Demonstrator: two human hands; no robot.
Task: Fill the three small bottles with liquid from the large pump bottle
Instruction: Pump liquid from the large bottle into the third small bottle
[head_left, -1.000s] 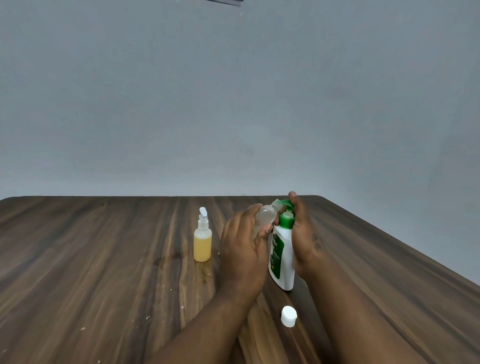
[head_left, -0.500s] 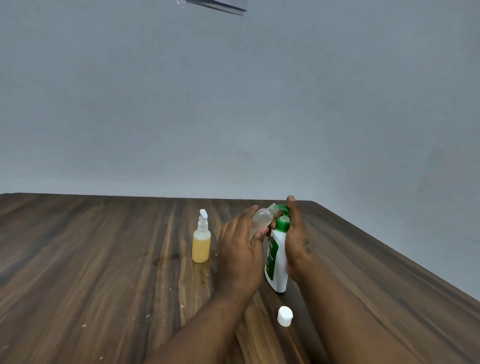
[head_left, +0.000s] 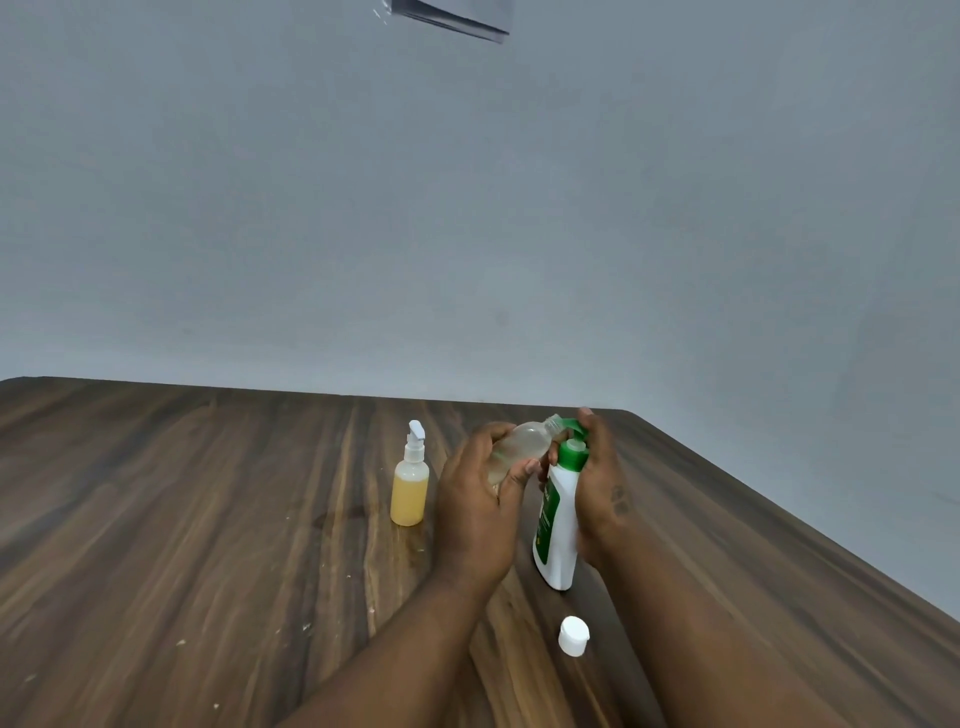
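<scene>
i see the left hand (head_left: 480, 499) curled round a small clear bottle (head_left: 519, 449), tipped so its open neck meets the green pump head (head_left: 574, 434). the right hand (head_left: 600, 483) wraps the large pump bottle (head_left: 558, 525), with one finger lying over the pump top. in the last second the grip and the pairing have hardly changed; only the view has lifted a little. i judge pumping is under way, since the clear bottle looks nearly empty.

the pump bottle is smooth white plastic with a green label. it is tall and flattish and leans slightly on the table (head_left: 156, 519). a small round white cap (head_left: 573, 635) lies nearer me. to the left a filled small bottle (head_left: 410, 486) stands upright, translucent and yellow, with a white spray top. the table is dark streaked wood grain, flecked with pale crumbs. i cannot see a third small bottle.
</scene>
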